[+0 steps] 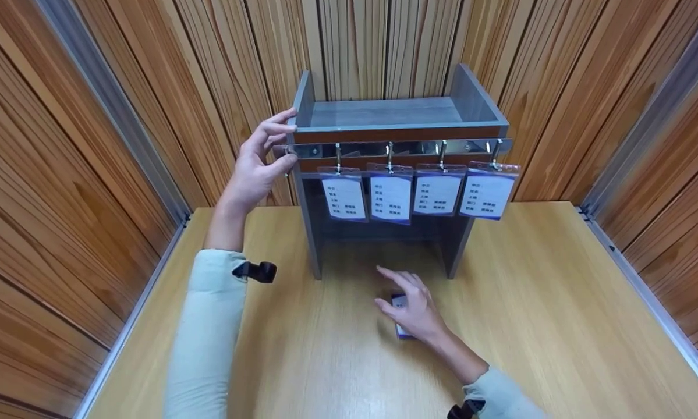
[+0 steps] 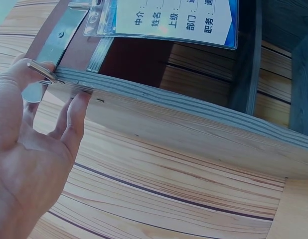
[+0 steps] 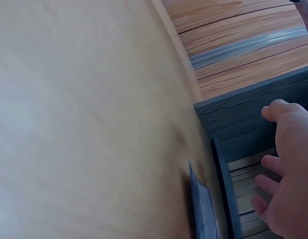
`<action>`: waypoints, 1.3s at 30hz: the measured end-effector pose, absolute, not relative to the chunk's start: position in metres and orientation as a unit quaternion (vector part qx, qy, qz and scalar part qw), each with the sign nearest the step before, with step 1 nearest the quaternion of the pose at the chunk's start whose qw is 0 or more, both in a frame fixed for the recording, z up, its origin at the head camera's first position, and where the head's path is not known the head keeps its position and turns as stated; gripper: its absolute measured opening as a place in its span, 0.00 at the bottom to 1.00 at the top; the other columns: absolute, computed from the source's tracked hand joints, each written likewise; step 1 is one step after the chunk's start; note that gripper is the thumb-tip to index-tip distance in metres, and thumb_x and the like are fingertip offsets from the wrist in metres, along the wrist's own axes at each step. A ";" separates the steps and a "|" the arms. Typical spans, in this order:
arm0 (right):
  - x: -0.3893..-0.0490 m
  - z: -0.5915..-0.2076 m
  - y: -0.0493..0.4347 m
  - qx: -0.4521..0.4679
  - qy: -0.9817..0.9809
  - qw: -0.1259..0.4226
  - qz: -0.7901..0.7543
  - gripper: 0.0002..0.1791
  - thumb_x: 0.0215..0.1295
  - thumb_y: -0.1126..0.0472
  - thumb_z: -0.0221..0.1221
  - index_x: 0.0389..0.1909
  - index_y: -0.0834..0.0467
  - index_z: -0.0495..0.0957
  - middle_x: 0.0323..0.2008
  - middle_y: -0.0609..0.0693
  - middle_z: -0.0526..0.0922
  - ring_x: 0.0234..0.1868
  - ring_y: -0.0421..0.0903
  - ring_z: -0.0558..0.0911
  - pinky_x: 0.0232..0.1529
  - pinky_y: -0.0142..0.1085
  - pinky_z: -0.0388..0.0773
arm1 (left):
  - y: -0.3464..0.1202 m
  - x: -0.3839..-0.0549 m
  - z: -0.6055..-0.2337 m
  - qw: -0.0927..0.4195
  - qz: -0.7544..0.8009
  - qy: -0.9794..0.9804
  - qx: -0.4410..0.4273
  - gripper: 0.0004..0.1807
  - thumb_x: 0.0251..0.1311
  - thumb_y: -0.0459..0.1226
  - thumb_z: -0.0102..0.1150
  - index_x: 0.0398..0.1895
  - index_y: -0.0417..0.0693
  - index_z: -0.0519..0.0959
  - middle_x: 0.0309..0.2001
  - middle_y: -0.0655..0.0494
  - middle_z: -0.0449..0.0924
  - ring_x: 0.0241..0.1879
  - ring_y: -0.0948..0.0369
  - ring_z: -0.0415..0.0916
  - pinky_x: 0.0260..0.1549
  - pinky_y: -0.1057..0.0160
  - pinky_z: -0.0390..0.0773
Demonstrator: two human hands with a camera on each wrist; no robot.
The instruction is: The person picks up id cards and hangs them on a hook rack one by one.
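Observation:
My left hand [image 1: 258, 160] grips the left edge of a grey wooden rack [image 1: 383, 110] beside its metal rail [image 1: 360, 149]. In the left wrist view, the thumb lies by a metal hook [image 2: 42, 71] at the rail's end and a fingertip touches the side panel. Several clear-sleeved name badges [image 1: 390, 195] hang from hooks along the rail. Below, my right hand [image 1: 415, 308] hovers with spread fingers over another name badge [image 1: 403, 331] on the table, partly hiding it. In the right wrist view this badge [image 3: 204, 209] appears edge-on, apart from the fingers.
The rack stands on the wooden table [image 1: 535, 326] near the wood-panelled back wall [image 1: 354, 46]. Its two side panels reach down to the tabletop. Panelled walls with metal strips [image 1: 145, 291] close in both sides.

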State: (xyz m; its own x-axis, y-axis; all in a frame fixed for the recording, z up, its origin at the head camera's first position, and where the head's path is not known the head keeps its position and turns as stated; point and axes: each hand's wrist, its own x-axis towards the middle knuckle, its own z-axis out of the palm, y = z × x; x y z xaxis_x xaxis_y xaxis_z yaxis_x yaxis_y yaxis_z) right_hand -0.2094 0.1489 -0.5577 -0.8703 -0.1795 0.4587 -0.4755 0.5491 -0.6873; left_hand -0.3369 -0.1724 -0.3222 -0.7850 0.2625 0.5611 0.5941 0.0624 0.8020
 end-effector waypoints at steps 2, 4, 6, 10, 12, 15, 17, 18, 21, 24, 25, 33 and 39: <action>-0.208 -0.560 0.154 0.184 -0.866 0.165 0.434 0.33 0.67 0.61 0.78 0.74 0.52 0.83 0.65 0.58 0.91 0.65 0.56 0.86 0.68 0.59 0.85 | -0.172 -0.337 -0.322 0.137 -0.615 -0.717 -0.297 0.19 0.78 0.27 0.59 0.67 0.49 0.80 0.88 0.55 0.67 0.84 0.44 0.65 0.86 0.27 0.55; -0.206 -0.562 0.158 0.179 -0.870 0.166 0.428 0.33 0.67 0.61 0.78 0.73 0.52 0.84 0.64 0.58 0.90 0.65 0.56 0.86 0.68 0.61 0.85 | -0.172 -0.337 -0.322 0.136 -0.617 -0.717 -0.296 0.19 0.78 0.26 0.59 0.66 0.49 0.80 0.88 0.55 0.67 0.83 0.44 0.65 0.85 0.27 0.55; -0.204 -0.565 0.163 0.173 -0.874 0.170 0.421 0.33 0.66 0.61 0.78 0.73 0.52 0.84 0.64 0.58 0.91 0.65 0.57 0.86 0.66 0.61 0.86 | -0.172 -0.336 -0.323 0.136 -0.617 -0.717 -0.296 0.20 0.77 0.26 0.59 0.66 0.49 0.80 0.88 0.55 0.68 0.83 0.44 0.66 0.86 0.28 0.54; -0.201 -0.570 0.170 0.158 -0.881 0.181 0.407 0.34 0.63 0.62 0.79 0.71 0.53 0.85 0.62 0.56 0.91 0.64 0.56 0.87 0.62 0.58 0.87 | -0.173 -0.336 -0.324 0.135 -0.618 -0.716 -0.295 0.20 0.76 0.24 0.58 0.66 0.47 0.80 0.87 0.54 0.68 0.82 0.44 0.68 0.86 0.30 0.56; -0.200 -0.572 0.174 0.149 -0.884 0.179 0.405 0.34 0.63 0.62 0.79 0.72 0.52 0.85 0.62 0.55 0.90 0.63 0.56 0.87 0.60 0.56 0.86 | -0.174 -0.336 -0.325 0.135 -0.619 -0.716 -0.293 0.20 0.76 0.24 0.58 0.67 0.47 0.80 0.87 0.55 0.68 0.81 0.44 0.70 0.84 0.30 0.60; -0.199 -0.573 0.179 0.137 -0.887 0.176 0.404 0.34 0.64 0.62 0.79 0.72 0.53 0.85 0.63 0.56 0.89 0.64 0.58 0.85 0.61 0.57 0.84 | -0.174 -0.337 -0.325 0.129 -0.624 -0.714 -0.290 0.20 0.77 0.25 0.58 0.67 0.48 0.80 0.87 0.57 0.68 0.79 0.44 0.70 0.79 0.29 0.68; -0.198 -0.573 0.182 0.127 -0.891 0.175 0.400 0.34 0.64 0.61 0.79 0.72 0.53 0.84 0.63 0.58 0.87 0.65 0.60 0.83 0.63 0.59 0.81 | -0.174 -0.337 -0.325 0.127 -0.625 -0.714 -0.289 0.20 0.77 0.25 0.58 0.67 0.49 0.80 0.87 0.58 0.68 0.79 0.45 0.70 0.78 0.29 0.70; -0.198 -0.573 0.184 0.123 -0.893 0.174 0.397 0.34 0.64 0.61 0.79 0.72 0.53 0.84 0.64 0.58 0.87 0.65 0.60 0.81 0.64 0.61 0.79 | -0.173 -0.337 -0.325 0.127 -0.625 -0.714 -0.289 0.20 0.77 0.25 0.58 0.66 0.49 0.80 0.87 0.58 0.68 0.79 0.45 0.70 0.78 0.29 0.69; -0.197 -0.572 0.187 0.114 -0.898 0.180 0.385 0.35 0.62 0.60 0.80 0.72 0.52 0.85 0.65 0.60 0.85 0.66 0.61 0.79 0.64 0.61 0.77 | -0.173 -0.337 -0.324 0.129 -0.625 -0.713 -0.290 0.20 0.77 0.25 0.58 0.67 0.48 0.80 0.87 0.58 0.68 0.80 0.44 0.70 0.79 0.28 0.68; -0.197 -0.572 0.189 0.109 -0.902 0.189 0.373 0.36 0.60 0.59 0.81 0.71 0.53 0.85 0.65 0.61 0.84 0.64 0.61 0.79 0.62 0.60 0.78 | -0.172 -0.337 -0.322 0.132 -0.622 -0.715 -0.291 0.20 0.77 0.26 0.58 0.67 0.47 0.79 0.87 0.58 0.68 0.80 0.44 0.69 0.81 0.27 0.66; -0.197 -0.572 0.190 0.107 -0.903 0.193 0.369 0.36 0.60 0.59 0.82 0.71 0.53 0.85 0.65 0.62 0.83 0.64 0.61 0.79 0.61 0.60 0.79 | -0.171 -0.337 -0.322 0.132 -0.621 -0.715 -0.291 0.20 0.77 0.26 0.58 0.67 0.47 0.79 0.87 0.58 0.68 0.80 0.44 0.69 0.81 0.27 0.66; -0.196 -0.569 0.187 0.055 -0.920 0.139 0.363 0.44 0.60 0.50 0.83 0.79 0.46 0.79 0.72 0.70 0.73 0.72 0.68 0.70 0.65 0.69 0.67 | -0.171 -0.336 -0.323 0.130 -0.624 -0.713 -0.292 0.20 0.77 0.25 0.58 0.68 0.45 0.78 0.87 0.56 0.68 0.80 0.43 0.70 0.81 0.27 0.66; -0.196 -0.570 0.183 0.039 -0.927 0.118 0.353 0.48 0.58 0.47 0.84 0.80 0.45 0.78 0.72 0.71 0.72 0.70 0.68 0.68 0.62 0.67 0.66 | -0.171 -0.338 -0.323 0.143 -0.617 -0.713 -0.301 0.21 0.75 0.24 0.59 0.68 0.39 0.77 0.87 0.51 0.69 0.80 0.42 0.70 0.86 0.32 0.56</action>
State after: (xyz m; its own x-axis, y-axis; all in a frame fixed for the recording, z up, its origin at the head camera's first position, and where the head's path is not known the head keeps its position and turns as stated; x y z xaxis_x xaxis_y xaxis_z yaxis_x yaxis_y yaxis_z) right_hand -0.1959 0.1827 -0.5695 -0.9693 0.0111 0.2457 -0.1550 0.7482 -0.6451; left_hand -0.3375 -0.1708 -0.3226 -0.7783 0.2534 0.5745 0.6051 0.0583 0.7940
